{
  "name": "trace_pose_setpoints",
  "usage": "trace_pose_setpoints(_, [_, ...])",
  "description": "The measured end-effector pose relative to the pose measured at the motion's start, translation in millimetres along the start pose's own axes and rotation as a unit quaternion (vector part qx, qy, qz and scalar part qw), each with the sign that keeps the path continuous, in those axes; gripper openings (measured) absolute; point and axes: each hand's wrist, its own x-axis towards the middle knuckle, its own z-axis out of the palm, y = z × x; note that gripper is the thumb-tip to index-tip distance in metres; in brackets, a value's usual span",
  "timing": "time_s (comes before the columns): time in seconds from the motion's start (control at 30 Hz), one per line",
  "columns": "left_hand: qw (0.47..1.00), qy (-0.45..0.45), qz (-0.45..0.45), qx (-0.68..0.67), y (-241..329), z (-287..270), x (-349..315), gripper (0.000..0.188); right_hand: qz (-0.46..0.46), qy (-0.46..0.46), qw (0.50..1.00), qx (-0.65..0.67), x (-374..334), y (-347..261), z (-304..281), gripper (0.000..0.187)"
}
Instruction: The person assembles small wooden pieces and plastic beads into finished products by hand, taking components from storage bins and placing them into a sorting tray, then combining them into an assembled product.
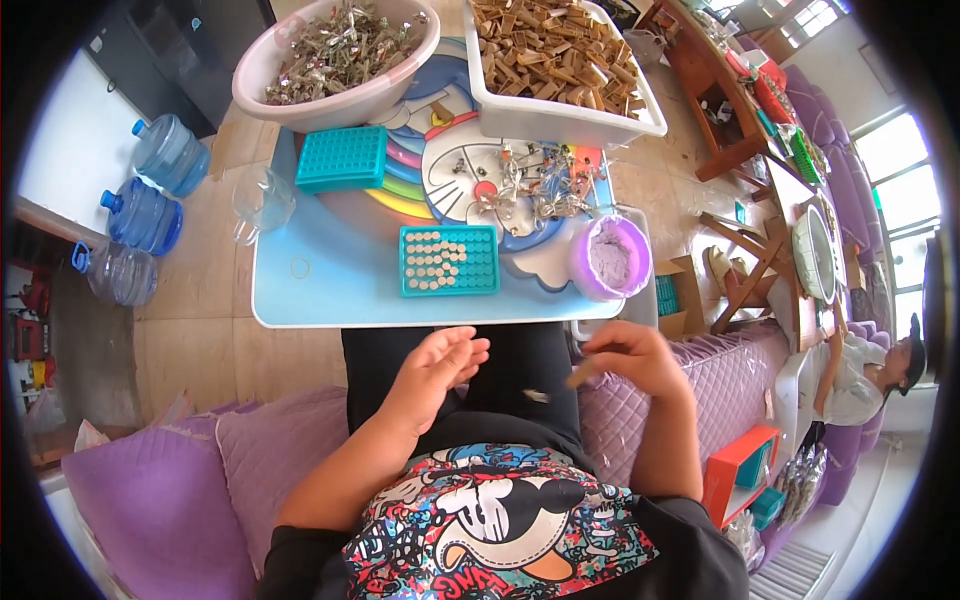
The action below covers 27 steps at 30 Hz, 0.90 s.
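My left hand [440, 367] is over my lap at the table's front edge, half curled with fingers apart and nothing visible in it. My right hand [640, 358] is to its right, its fingertips pinching a small brown piece [578, 377], blurred. A small pale piece [537, 396] shows over my dark trousers between the hands, also blurred; whether it lies there or is falling I cannot tell. Ahead on the table stands a teal tray [480, 262] with round pale discs in its left rows. A purple-rimmed tub [610, 258] of greyish-white material sits to its right.
The blue table [340, 295] also carries a second teal tray [342, 158], a heap of metal pieces [540, 185], a pink basin [262, 98] and a white bin [570, 124] of brown pieces. Water bottles [145, 215] stand left. A person [865, 375] is at the far right.
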Motion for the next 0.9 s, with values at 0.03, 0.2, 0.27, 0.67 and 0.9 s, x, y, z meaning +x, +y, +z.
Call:
trace_pose_setpoints(0.03, [1.0,0.019,0.019,0.002,1.9,-2.3,0.3,0.045,0.029,0.06,0.998,-0.019,-5.8,-5.9,-14.2,0.013])
trace_pose_setpoints(0.2, [0.997,0.066,0.015,-0.041,3.0,-6.0,4.4,0.031,0.116,0.293,0.894,-0.32,12.5,70.5,-121.0,0.017])
trace_pose_setpoints(0.27, [0.998,0.056,0.007,-0.042,2.6,-7.7,7.0,0.031,0.11,0.326,0.863,-0.369,31.9,125.5,-157.2,0.017])
trace_pose_setpoints(0.67, [0.997,0.073,-0.002,-0.034,10.3,-6.0,19.8,0.025,0.007,0.545,0.731,-0.41,91.6,126.6,-224.0,0.019])
trace_pose_setpoints(0.9, [0.997,0.067,-0.013,-0.029,13.2,-2.2,27.9,0.025,-0.226,0.457,0.736,-0.445,186.8,-91.6,-172.9,0.017])
